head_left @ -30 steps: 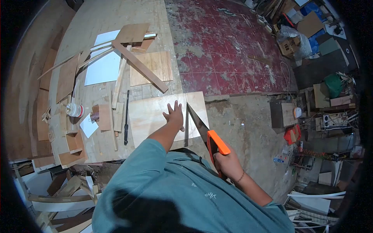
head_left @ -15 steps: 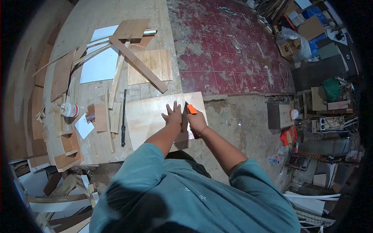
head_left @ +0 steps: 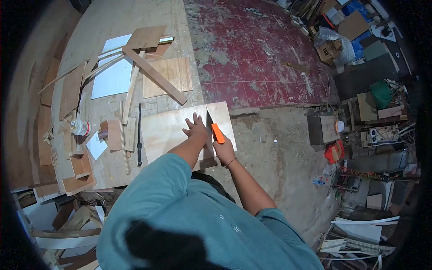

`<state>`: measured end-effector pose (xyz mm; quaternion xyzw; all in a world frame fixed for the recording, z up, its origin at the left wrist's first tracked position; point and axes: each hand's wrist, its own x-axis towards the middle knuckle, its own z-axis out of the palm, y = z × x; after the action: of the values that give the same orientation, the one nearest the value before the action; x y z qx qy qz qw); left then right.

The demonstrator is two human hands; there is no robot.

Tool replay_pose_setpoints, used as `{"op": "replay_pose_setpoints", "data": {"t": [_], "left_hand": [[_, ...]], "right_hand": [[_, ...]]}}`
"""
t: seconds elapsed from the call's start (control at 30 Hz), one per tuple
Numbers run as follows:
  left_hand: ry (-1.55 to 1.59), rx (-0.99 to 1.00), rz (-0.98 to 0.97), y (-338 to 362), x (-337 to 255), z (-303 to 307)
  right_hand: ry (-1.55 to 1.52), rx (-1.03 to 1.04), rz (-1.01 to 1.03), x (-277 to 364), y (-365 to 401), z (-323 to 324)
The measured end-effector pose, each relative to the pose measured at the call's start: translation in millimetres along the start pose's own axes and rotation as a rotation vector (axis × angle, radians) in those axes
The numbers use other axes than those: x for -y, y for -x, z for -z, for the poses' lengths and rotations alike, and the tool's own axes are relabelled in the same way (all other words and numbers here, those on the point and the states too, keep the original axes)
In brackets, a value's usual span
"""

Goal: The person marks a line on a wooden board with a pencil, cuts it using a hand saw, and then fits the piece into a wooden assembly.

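A pale plywood board (head_left: 162,130) lies at the table's right edge, with part of it reaching past the edge. My left hand (head_left: 196,129) presses on its surface, fingers spread. Just right of it, my right hand (head_left: 225,150) is closed round the orange handle of a handsaw (head_left: 218,133). The dark blade points away from me and lies along a cut line in the board, close to the left hand. The lower part of the blade is hidden by the board and my hands.
Left of the board lie a long black bar (head_left: 140,135), wood strips and a white tub (head_left: 80,128). Farther back are a white panel (head_left: 112,74), a plywood square (head_left: 173,74) and a crossing wood strip (head_left: 155,75). Clutter lines the right wall beyond the concrete floor (head_left: 270,166).
My right hand has drawn the saw back toward my body, so more of the blade shows. The left hand stays on the board. The whole view has shifted slightly.
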<state>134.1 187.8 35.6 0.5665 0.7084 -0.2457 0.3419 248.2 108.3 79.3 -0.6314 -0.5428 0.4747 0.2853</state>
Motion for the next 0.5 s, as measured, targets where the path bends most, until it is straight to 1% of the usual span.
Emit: {"op": "replay_pose_setpoints", "data": {"t": [0.03, 0.1, 0.17, 0.2, 0.27, 0.3, 0.33, 0.37, 0.43, 0.47, 0.5], "left_hand": [[-0.004, -0.002, -0.002, 1.8, -0.9, 1.3], [0.013, -0.016, -0.007, 5.6, -1.2, 0.3], [0.003, -0.011, -0.015, 2.5, 0.3, -3.9], [-0.007, -0.008, -0.026, 2.7, 0.3, -3.6], [0.01, -0.017, -0.034, 4.3, 0.0, -4.9], [0.031, -0.027, -0.035, 4.2, 1.6, -2.5], [0.03, -0.032, -0.029, -4.0, 2.5, -7.8], [0.039, -0.057, -0.027, -12.4, 1.5, -12.5], [0.04, -0.079, -0.029, -14.0, 2.1, -15.5], [0.05, -0.069, -0.027, -6.6, 2.1, -7.7], [0.061, -0.051, -0.027, 1.2, 1.0, -5.4]], "right_hand": [[0.018, -0.056, 0.013, -1.8, 3.8, -1.1], [0.029, -0.06, 0.007, -14.0, 19.6, 2.6], [-0.094, -0.045, -0.01, -39.8, 36.1, 1.9], [-0.102, -0.059, 0.073, -43.3, 44.9, 2.1], [-0.07, -0.065, 0.072, -48.9, 48.4, -1.8], [-0.037, -0.063, 0.073, -42.3, 47.0, -4.7], [-0.029, -0.114, 0.093, -22.7, 43.5, -7.6], [-0.035, -0.114, 0.097, -3.4, 36.6, -4.4], [0.073, -0.046, -0.065, 38.8, 33.8, 5.0], [0.045, -0.053, -0.038, 59.8, 42.3, 9.1], [0.047, -0.059, -0.047, 63.7, 49.6, 14.3]]}}
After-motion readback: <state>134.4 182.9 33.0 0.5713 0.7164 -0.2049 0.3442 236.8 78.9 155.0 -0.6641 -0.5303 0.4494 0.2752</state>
